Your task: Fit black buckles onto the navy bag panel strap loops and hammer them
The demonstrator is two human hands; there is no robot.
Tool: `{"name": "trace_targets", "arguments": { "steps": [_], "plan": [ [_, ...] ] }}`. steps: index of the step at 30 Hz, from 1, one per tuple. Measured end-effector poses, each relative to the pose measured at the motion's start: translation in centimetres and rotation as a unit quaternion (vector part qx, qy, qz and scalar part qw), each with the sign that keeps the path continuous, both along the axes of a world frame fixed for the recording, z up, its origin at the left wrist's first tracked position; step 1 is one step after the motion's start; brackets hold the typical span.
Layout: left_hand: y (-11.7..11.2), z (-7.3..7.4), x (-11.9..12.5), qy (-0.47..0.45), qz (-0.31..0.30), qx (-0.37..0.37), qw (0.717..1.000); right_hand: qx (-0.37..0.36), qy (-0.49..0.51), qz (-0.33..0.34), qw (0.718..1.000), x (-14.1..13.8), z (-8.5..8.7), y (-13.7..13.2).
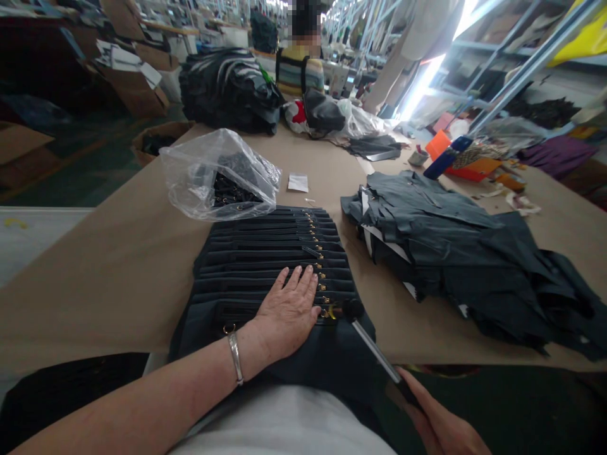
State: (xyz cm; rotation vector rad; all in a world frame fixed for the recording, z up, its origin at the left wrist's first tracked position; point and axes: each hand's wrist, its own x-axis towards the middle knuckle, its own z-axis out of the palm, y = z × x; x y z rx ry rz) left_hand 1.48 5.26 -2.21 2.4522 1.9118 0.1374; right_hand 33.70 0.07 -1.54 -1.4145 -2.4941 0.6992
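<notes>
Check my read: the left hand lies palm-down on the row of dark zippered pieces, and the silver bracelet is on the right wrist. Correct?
Not quite: the silver bracelet is on the left wrist, as the head view shows. The left hand does lie palm-down on the dark zippered pieces.

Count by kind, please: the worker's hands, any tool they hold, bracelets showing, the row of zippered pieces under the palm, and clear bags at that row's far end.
Left hand and right hand: 2
Hammer: 1
Bracelet: 1
Row of zippered pieces: 1
Clear plastic bag: 1
Total: 6
</notes>
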Motion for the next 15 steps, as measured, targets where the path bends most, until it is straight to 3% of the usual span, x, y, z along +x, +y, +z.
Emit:
{"name": "trace_targets", "arguments": {
  "steps": [3,6,10,13,15],
  "plan": [
    [0.2,-0.2,0.0,-0.015,0.000,-0.008,1.000,0.053,-0.004,-0.058,0.997,0.2,0.2,1.8],
    [0.2,0.3,-0.2,-0.046,0.003,-0.015,0.999,0.103,-0.018,-0.105,0.989,0.5,-0.5,5.3],
    [-1.5,3.4,-2.1,-0.137,0.014,-0.058,0.989,0.126,-0.091,-0.112,0.981,0.7,-2.5,11.1],
    [-4.7,6.4,-4.6,-0.259,0.028,-0.142,0.955,0.154,-0.145,-0.099,0.972,-0.2,-3.3,14.7],
    [-7.2,7.4,-6.3,-0.377,0.041,-0.198,0.904,0.196,-0.125,-0.045,0.972,-2.2,-2.7,16.5]
  ]
}}
